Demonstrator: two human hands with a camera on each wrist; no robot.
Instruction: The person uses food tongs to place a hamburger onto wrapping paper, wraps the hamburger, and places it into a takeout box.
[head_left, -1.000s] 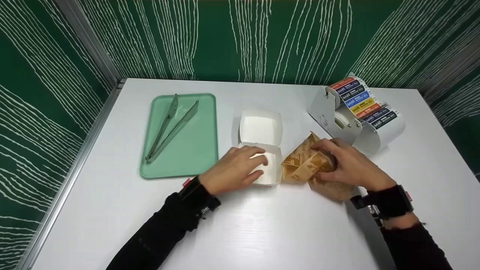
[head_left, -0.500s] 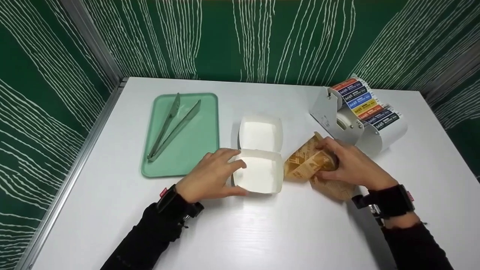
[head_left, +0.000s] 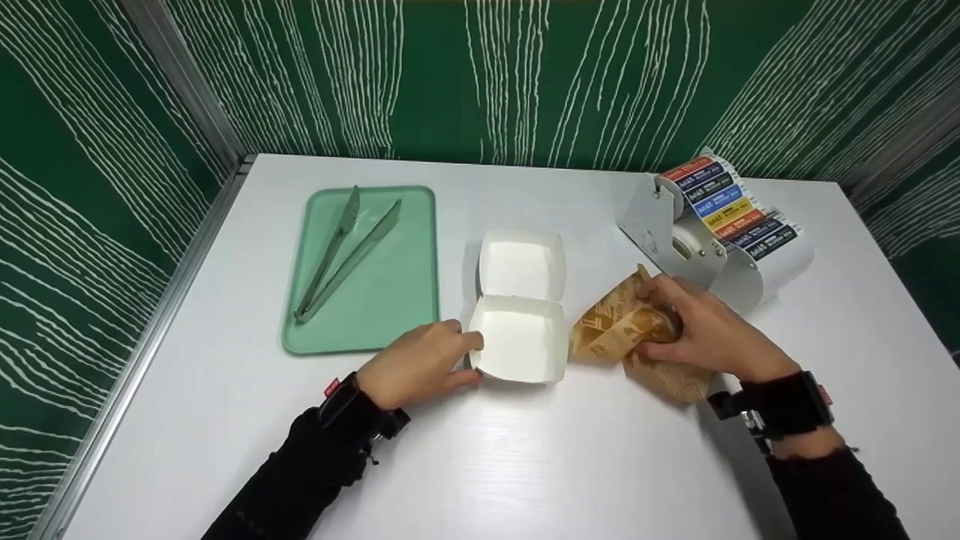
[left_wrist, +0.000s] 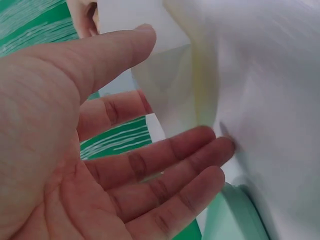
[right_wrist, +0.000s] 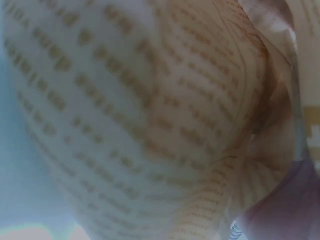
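Observation:
A white clamshell burger box [head_left: 521,341] lies open on the table, lid toward the back. My left hand [head_left: 424,360] holds its near-left corner: the thumb is at the near end and the index finger at the left wall. In the left wrist view, the index fingertip passes behind the box's white wall [left_wrist: 172,85], while the other fingers extend loosely. To the right of the box, my right hand [head_left: 705,330] grips a paper-wrapped burger [head_left: 611,322] in brown printed paper. Blurred printed paper [right_wrist: 125,110] fills most of the right wrist view, hiding the contents.
A green tray [head_left: 382,307] with metal tongs [head_left: 345,259] on it lies to the left. Behind my right hand stands a label dispenser [head_left: 724,217] with a roll of coloured labels. A green, white-streaked wall [head_left: 435,82] borders the table at the back.
My left hand has drawn back leftward from over the box and closed on its near-left corner. The box has shifted slightly. My right hand keeps its grip on the wrapped burger, barely moving.

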